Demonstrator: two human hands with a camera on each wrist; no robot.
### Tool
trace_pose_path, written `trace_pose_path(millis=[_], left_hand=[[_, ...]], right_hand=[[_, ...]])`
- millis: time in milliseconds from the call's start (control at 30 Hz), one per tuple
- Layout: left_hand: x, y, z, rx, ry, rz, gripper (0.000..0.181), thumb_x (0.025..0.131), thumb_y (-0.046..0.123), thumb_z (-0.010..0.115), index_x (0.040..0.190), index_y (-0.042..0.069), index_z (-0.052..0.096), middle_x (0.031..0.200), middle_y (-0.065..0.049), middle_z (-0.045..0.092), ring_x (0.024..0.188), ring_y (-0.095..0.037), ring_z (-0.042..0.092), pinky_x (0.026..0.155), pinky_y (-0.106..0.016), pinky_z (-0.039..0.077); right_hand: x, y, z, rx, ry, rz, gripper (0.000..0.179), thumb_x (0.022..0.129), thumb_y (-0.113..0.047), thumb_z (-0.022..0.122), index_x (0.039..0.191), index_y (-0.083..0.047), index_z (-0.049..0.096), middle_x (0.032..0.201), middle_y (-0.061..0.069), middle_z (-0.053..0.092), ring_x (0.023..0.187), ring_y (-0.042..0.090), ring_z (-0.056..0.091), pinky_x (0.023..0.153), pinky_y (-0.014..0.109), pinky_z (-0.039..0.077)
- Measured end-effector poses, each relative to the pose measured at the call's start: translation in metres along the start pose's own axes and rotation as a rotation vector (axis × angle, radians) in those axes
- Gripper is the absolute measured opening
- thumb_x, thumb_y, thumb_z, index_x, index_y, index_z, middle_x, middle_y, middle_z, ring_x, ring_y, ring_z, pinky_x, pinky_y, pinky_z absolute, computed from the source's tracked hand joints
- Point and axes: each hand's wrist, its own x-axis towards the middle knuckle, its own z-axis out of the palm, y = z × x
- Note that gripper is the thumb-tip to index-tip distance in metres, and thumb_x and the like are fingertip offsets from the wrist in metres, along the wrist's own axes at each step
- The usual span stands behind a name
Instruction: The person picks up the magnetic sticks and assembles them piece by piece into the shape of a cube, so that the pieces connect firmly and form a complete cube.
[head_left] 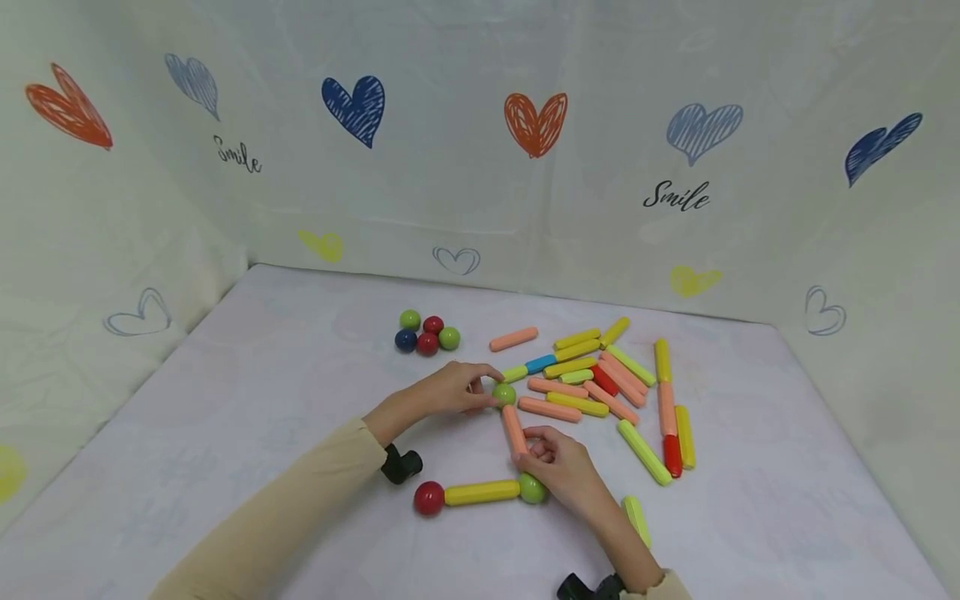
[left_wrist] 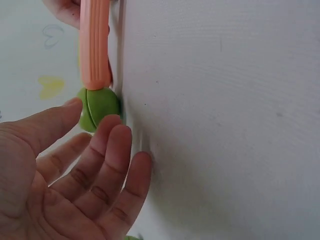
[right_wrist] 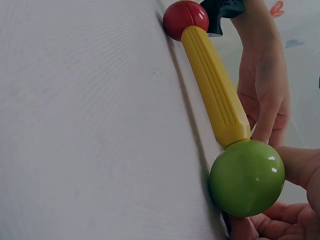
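Note:
My left hand [head_left: 456, 387] pinches a green ball [head_left: 504, 394] between thumb and fingertips. In the left wrist view, one end of a salmon-pink ridged rod [left_wrist: 95, 45] meets that green ball. The right hand [head_left: 562, 467] grips the rod's near end with thumb and index finger. Right beside that hand sits a second green ball [right_wrist: 247, 178], joined to a yellow rod [right_wrist: 215, 82]. At the yellow rod's other end is a red ball [head_left: 429, 498]. These joined pieces lie on the table.
Behind the hands is a cluster of loose balls [head_left: 427, 343] in green, red and blue. Many yellow, pink, lime, red and blue rods [head_left: 577, 404] lie to the right. A lime rod [head_left: 637, 521] lies beside the right forearm. A heart-printed curtain [head_left: 480, 208] stands behind the table.

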Motion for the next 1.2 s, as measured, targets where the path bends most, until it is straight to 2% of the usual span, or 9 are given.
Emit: trace_pose_path(millis=[133,233,400,500,600,700,867,1000,1200], left_hand=[[-0.020,-0.004,-0.002,-0.022,-0.036,-0.059,0.039,0.088,0.024,0.064,0.125,0.015,0.054,0.081,0.002,0.060,0.070,-0.011,0.055,0.064,-0.022,0.047],[-0.043,-0.007,-0.003,-0.047,-0.061,-0.083,0.033,0.087,0.025,0.065,0.117,0.014,0.057,0.084,0.002,0.059,0.073,-0.012,0.055,0.066,-0.024,0.047],[-0.086,-0.013,0.001,-0.088,-0.087,-0.060,0.027,0.085,0.029,0.067,0.106,0.013,0.060,0.082,0.004,0.057,0.074,-0.012,0.052,0.065,-0.023,0.046],[-0.105,-0.016,0.006,-0.131,-0.103,-0.039,0.030,0.085,0.033,0.067,0.106,0.013,0.060,0.082,0.005,0.057,0.073,-0.013,0.052,0.064,-0.022,0.044],[-0.120,-0.017,0.012,-0.171,-0.106,-0.041,0.033,0.084,0.035,0.068,0.108,0.014,0.060,0.085,0.005,0.056,0.074,-0.013,0.052,0.063,-0.022,0.044],[-0.130,-0.016,0.018,-0.176,-0.088,-0.056,0.035,0.081,0.036,0.070,0.109,0.017,0.060,0.086,0.006,0.055,0.075,-0.012,0.050,0.063,-0.021,0.044],[-0.139,-0.014,0.029,-0.125,-0.009,-0.043,0.035,0.079,0.033,0.073,0.109,0.020,0.060,0.083,0.008,0.052,0.074,-0.009,0.047,0.061,-0.020,0.041],[-0.142,-0.013,0.034,-0.100,0.041,-0.039,0.033,0.079,0.032,0.072,0.107,0.022,0.060,0.081,0.008,0.050,0.072,-0.007,0.046,0.060,-0.019,0.040],[-0.145,-0.015,0.034,-0.090,0.061,-0.048,0.032,0.080,0.034,0.071,0.108,0.025,0.060,0.081,0.010,0.051,0.074,-0.006,0.047,0.062,-0.019,0.041]], right_hand=[[-0.001,-0.001,0.000,-0.007,0.004,0.023,0.041,0.082,-0.023,0.070,0.116,-0.004,0.060,0.073,0.000,0.053,0.065,0.012,0.046,0.052,0.018,0.035],[-0.003,-0.002,-0.004,-0.014,-0.022,0.020,0.044,0.082,-0.026,0.070,0.118,-0.004,0.059,0.075,0.000,0.054,0.066,0.012,0.048,0.053,0.019,0.036],[-0.002,-0.003,-0.017,-0.016,-0.068,-0.019,0.045,0.085,-0.027,0.067,0.121,-0.002,0.056,0.081,0.002,0.060,0.070,0.013,0.055,0.059,0.021,0.045],[0.003,-0.004,-0.027,-0.029,-0.038,-0.036,0.040,0.087,-0.024,0.064,0.121,-0.004,0.056,0.089,0.004,0.061,0.075,0.015,0.057,0.063,0.023,0.049],[0.011,-0.007,-0.036,-0.094,0.028,-0.053,0.035,0.088,-0.020,0.064,0.121,-0.007,0.058,0.099,0.006,0.062,0.084,0.017,0.057,0.069,0.026,0.051],[0.021,-0.009,-0.041,-0.205,0.080,-0.088,0.033,0.087,-0.013,0.065,0.119,-0.007,0.061,0.108,0.008,0.062,0.094,0.020,0.056,0.075,0.030,0.053],[0.034,-0.012,-0.043,-0.388,0.079,-0.138,0.029,0.085,-0.006,0.065,0.114,-0.005,0.065,0.109,0.009,0.064,0.097,0.022,0.056,0.080,0.036,0.053],[0.038,-0.012,-0.040,-0.485,0.070,-0.119,0.025,0.084,-0.006,0.065,0.110,-0.006,0.067,0.107,0.009,0.064,0.096,0.022,0.056,0.080,0.037,0.052],[0.038,-0.012,-0.037,-0.639,0.064,-0.089,0.026,0.082,-0.006,0.069,0.108,-0.005,0.068,0.112,0.011,0.061,0.094,0.022,0.055,0.074,0.032,0.052]])
